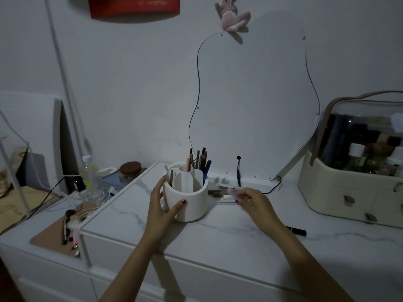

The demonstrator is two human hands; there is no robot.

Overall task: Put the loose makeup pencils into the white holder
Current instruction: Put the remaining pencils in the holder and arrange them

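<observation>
Left hand (162, 203) grips the side of the part-filled white holder (189, 203) while the right hand (250, 199) pinches a blurred pale pencil (236, 191) just above several loose pencils (220, 192) left on the desk (239, 240).

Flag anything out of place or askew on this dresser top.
One black pencil lies alone near the front corner of the cosmetics case, apart from the loose pencils clustered right of the white holder. Nothing looks spilled or damaged.

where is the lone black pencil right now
Head view, right side: the black pencil lies flat on the tabletop, just behind the right forearm, in front of the cream cosmetics case.
</observation>
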